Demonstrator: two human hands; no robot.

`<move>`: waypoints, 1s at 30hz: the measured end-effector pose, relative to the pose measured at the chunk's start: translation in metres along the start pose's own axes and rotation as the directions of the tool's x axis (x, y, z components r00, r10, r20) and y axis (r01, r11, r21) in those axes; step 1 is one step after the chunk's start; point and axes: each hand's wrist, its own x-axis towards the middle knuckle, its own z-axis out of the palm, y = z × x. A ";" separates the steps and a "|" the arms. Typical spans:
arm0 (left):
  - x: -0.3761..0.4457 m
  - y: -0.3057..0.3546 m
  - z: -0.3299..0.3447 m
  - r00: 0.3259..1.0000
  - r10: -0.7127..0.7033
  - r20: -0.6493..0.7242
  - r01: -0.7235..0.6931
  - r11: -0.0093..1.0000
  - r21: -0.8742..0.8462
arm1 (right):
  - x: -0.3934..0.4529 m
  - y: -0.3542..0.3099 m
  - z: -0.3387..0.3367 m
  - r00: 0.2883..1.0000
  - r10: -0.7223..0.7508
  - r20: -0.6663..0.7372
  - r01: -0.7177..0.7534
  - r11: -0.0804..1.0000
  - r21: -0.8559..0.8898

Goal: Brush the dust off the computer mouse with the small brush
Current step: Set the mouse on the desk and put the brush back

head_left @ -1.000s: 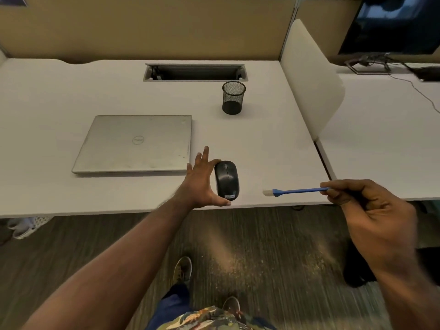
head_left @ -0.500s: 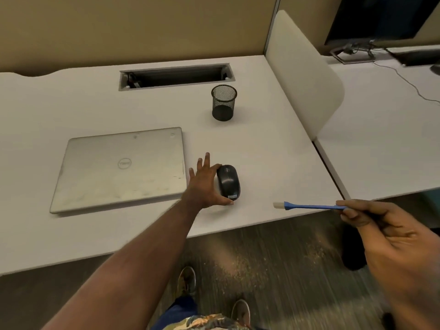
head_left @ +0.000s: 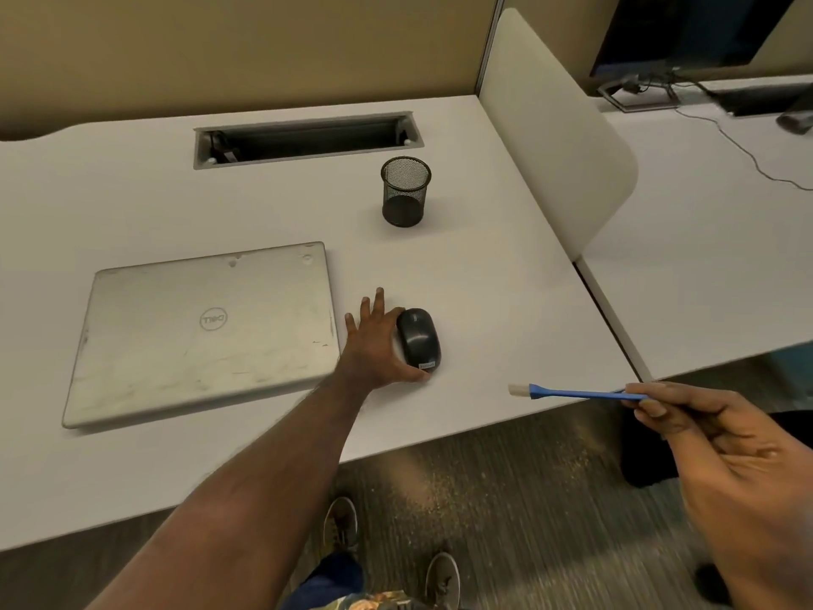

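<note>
Both my arms bare, no sleeves in view, nothing on either wrist. My left hand (head_left: pixel 374 345) has no rings I can see. My right hand (head_left: pixel 730 468) sits close to the camera, slightly blurred; short nails show on a couple of fingers. Lower down, blue trousers (head_left: pixel 325 574) on one leg, a patterned camouflage-like garment (head_left: pixel 374 603) at the bottom edge. Two worn grey-brown shoes (head_left: pixel 341 521), low-cut, details too blurry.

I see a black mouse (head_left: pixel 418 339), blue brush (head_left: pixel 572 393) with seemingly white bristles, silver laptop (head_left: pixel 202 332), white surface (head_left: pixel 484 266).
</note>
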 end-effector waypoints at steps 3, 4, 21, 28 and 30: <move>0.004 -0.002 0.001 1.000 0.005 0.010 -0.006 1.000 0.027 | 0.002 -0.002 0.004 0.999 0.033 0.005 -0.033 0.999 0.008; 0.005 -0.002 0.001 1.000 0.005 0.014 -0.005 0.999 0.033 | 0.003 -0.003 0.006 0.999 0.041 0.010 -0.041 0.999 0.009; -0.010 -0.016 -0.025 0.991 0.098 -0.096 -0.111 0.983 -0.146 | 0.018 -0.019 0.025 0.997 0.066 0.046 -0.069 0.995 0.065; -0.036 -0.079 -0.063 0.928 -0.030 -0.372 0.009 0.998 -0.059 | 0.060 -0.028 0.067 0.998 0.055 -0.028 -0.051 0.990 0.132; -0.044 -0.100 -0.077 0.921 -0.093 -0.377 0.105 0.994 0.013 | 0.079 -0.029 0.085 0.999 0.032 -0.020 -0.029 0.990 0.138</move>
